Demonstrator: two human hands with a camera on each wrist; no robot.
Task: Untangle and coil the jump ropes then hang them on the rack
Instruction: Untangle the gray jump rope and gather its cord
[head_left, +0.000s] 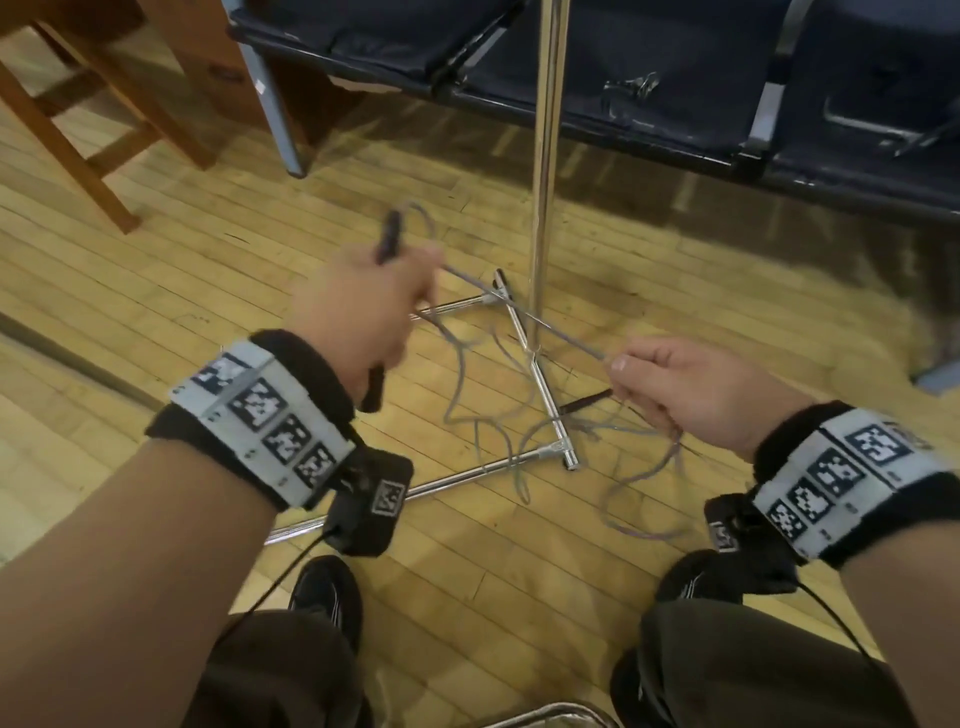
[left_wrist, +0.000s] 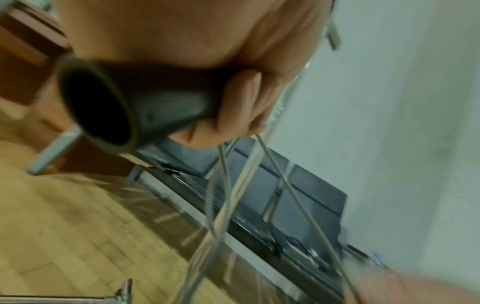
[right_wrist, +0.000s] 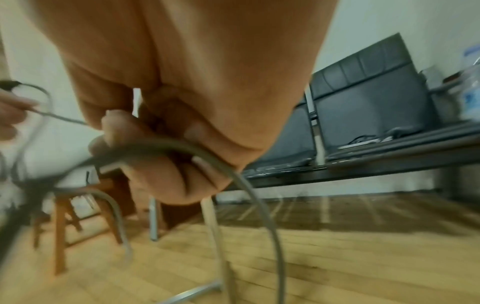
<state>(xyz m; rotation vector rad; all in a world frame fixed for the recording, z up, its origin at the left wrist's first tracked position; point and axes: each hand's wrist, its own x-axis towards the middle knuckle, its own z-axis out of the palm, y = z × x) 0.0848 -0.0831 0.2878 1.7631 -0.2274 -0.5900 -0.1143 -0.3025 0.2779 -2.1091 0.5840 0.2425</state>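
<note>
Jump ropes (head_left: 483, 364), count unclear, dangle tangled above the rack's (head_left: 545, 156) base; left hand (head_left: 358, 312) clenches two dark handles (left_wrist: 155, 102), right hand (head_left: 691, 389) pinches one taut strand.

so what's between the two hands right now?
A taut stretch of grey jump rope cord runs from the left hand to the right hand; head view shows it crossing in front of the chrome rack pole.

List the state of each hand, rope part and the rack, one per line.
left hand: grips a dark handle and cord.
right hand: pinches the cord.
dark handle: held, off the floor.
cord: taut between the hands, the rest in loose tangled loops.
second handle: hanging loose.
rack: upright; no rope visibly hung.
</note>
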